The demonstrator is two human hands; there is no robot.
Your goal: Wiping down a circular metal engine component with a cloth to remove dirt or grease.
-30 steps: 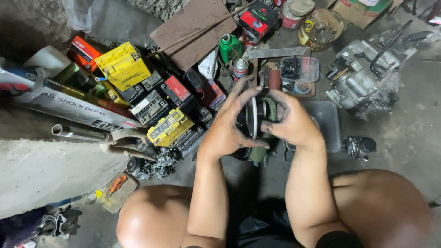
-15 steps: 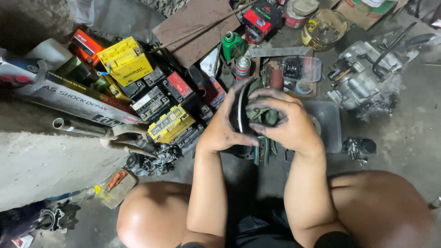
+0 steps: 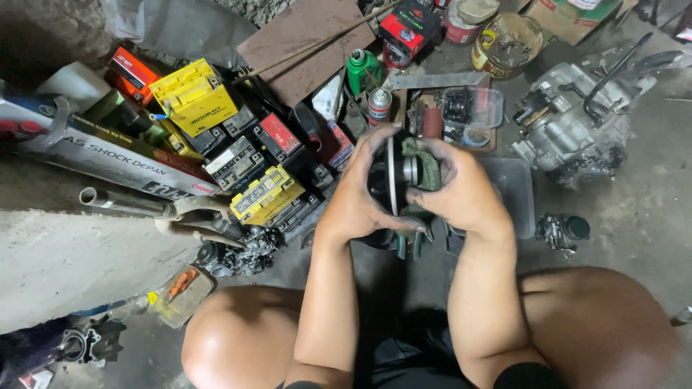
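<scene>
The left hand point(image 3: 360, 198) is gripping a dark round metal part point(image 3: 393, 184) on edge above the floor, its fingers clamped around the rim; the right hand point(image 3: 461, 194) is pressing a green cloth point(image 3: 427, 162) against the part's hub, fingers closed over it; both are hovering between the knees, near a spray can point(image 3: 379, 106), yellow battery point(image 3: 194, 97) and grey engine point(image 3: 569, 126).
</scene>
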